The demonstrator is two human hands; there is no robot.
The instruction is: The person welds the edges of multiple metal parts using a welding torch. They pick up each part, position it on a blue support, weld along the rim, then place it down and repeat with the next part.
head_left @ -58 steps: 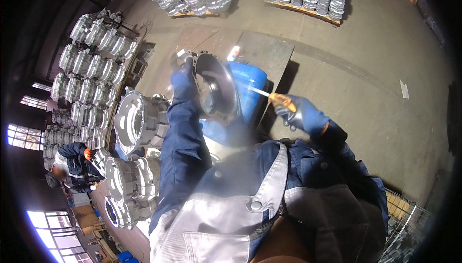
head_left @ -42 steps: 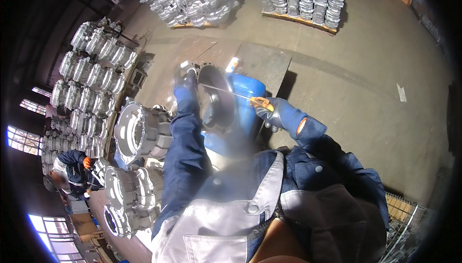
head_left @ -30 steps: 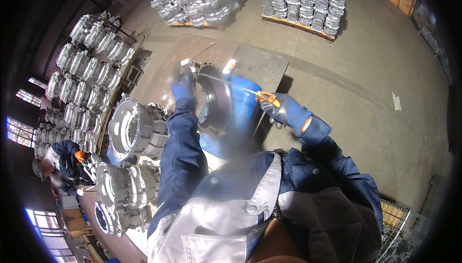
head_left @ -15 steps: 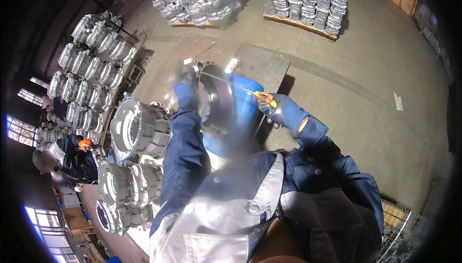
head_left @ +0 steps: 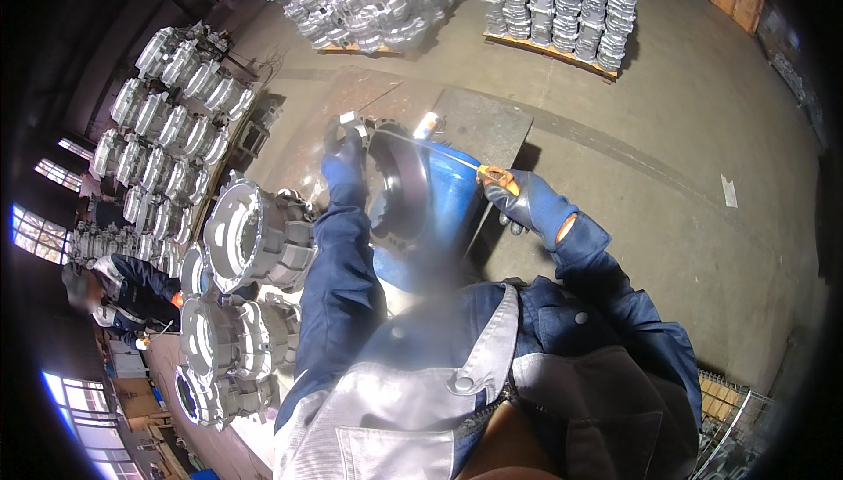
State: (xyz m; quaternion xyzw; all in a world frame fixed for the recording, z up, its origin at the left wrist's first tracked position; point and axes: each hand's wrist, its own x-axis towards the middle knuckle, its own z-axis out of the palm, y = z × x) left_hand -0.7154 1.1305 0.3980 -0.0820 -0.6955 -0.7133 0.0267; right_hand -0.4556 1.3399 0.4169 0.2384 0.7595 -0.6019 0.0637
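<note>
I'm gripping the metal casting (head_left: 399, 186) by its rim, left hand (head_left: 344, 164) closed, propped on the blue drum (head_left: 452, 208). Right hand (head_left: 527, 203) is pinching a thin rod (head_left: 430, 148). Looks heavy and stiff.

dark round casting (head_left: 406, 183) upright on blue drum (head_left: 450, 199).

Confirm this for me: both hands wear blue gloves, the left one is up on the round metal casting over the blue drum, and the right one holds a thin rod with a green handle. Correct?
Nearly. In the head view the thin rod in the right hand has an orange handle, not green. The rest holds: blue gloves, left hand up on the round metal casting over the blue drum.
</note>
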